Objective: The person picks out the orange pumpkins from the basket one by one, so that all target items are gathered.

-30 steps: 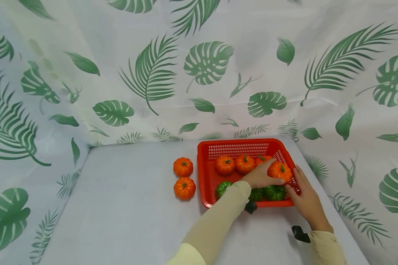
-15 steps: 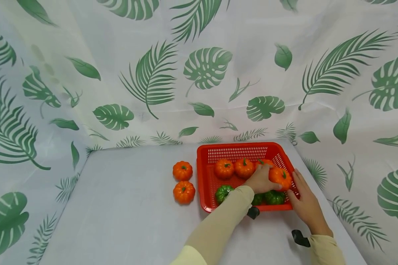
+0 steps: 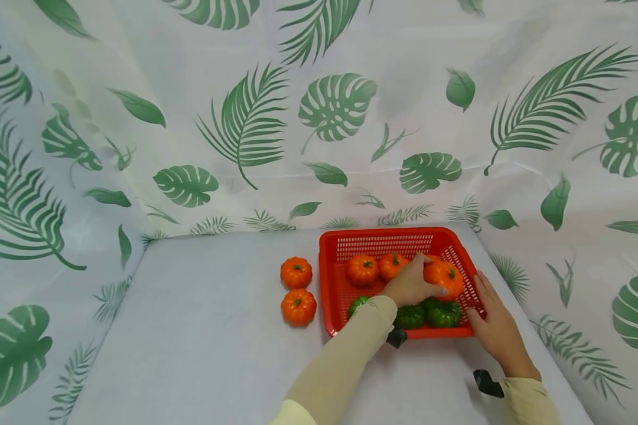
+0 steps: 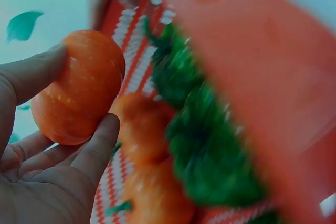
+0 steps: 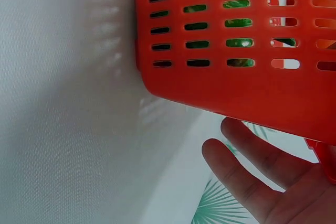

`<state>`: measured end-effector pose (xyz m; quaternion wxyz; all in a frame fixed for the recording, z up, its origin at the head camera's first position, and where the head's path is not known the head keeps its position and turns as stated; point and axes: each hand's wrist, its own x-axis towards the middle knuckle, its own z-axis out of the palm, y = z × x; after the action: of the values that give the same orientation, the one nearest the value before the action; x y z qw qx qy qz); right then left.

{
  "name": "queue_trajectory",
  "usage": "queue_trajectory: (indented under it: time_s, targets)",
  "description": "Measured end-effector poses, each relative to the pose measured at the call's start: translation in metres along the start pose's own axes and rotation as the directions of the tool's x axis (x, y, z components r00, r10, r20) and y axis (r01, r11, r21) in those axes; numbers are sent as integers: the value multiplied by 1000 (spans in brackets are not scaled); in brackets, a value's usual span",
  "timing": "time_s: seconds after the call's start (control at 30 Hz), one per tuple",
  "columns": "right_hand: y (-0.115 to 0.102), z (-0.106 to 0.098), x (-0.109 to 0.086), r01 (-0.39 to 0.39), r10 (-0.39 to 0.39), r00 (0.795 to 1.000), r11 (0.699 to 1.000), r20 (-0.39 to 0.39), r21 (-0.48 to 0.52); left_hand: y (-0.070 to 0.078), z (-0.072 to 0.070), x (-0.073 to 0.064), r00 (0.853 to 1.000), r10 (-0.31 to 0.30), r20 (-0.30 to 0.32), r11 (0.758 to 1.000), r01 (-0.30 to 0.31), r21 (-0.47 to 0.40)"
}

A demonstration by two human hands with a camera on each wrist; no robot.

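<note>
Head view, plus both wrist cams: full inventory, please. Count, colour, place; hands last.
Rectangular perforated plastic basket: 1, red, right side of table
Round ribbed pumpkin: 1, orange, in left hand
Basket's other orange ribbed pumpkins: 2 clear, likely another partly hidden, far side
Green ribbed pumpkins: at least 3, basket's near side
Loose ribbed pumpkins: 2, orange, left of basket
Table: 1, whitish
Leaf-print backdrop: white and green, around table
Sleeves: 2, beige
Black wrist pieces: 2
Left hand: 1, over basket
Right hand: 1, basket's right rim
</note>
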<state>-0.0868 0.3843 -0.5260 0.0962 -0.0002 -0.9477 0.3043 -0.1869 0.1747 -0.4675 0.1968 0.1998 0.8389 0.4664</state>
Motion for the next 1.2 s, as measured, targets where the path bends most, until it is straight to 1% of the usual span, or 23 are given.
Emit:
queue_trajectory:
  time_s: [0.1, 0.3, 0.43, 0.63, 0.7, 0.8, 0.97, 1.07, 1.2]
  targets:
    - [-1, 0, -1, -14, 14, 1000, 1000, 14, -5, -5, -19, -4, 999, 27, -24, 999, -28, -35]
    - [1, 0, 1, -23, 23, 1000, 1000, 20, -8, -14, -54, -15, 994, 64, -91, 997, -68, -46]
    - [3, 1, 1, -16, 16, 1000, 1000, 22, -9, -21, -77, -28, 989, 58, -139, 995, -69, -77]
    - [1, 2, 1, -8, 8, 1000, 1000, 24, -10, -38, -115, -51, 978, 48, -202, 993, -68, -96]
    - [0, 3, 2, -8, 8, 1000, 1000, 26, -10, -44, -127, -59, 974, 34, -223, 992, -60, -108]
    - [1, 3, 1, -7, 7, 1000, 1000, 31, -11, -54, -142, -68, 966, 4, -259, 988, -43, -145]
    - [1, 4, 2, -11, 11, 999, 1000, 39, -16, -77, -162, -81, 952, -41, -303, 971, -33, -236]
    - [1, 4, 2, -14, 15, 999, 1000, 41, -13, -91, -171, -86, 944, -55, -325, 970, -26, -241]
    - [1, 3, 2, -19, 19, 999, 1000, 38, -9, -108, -183, -94, 932, -86, -353, 974, 4, -226]
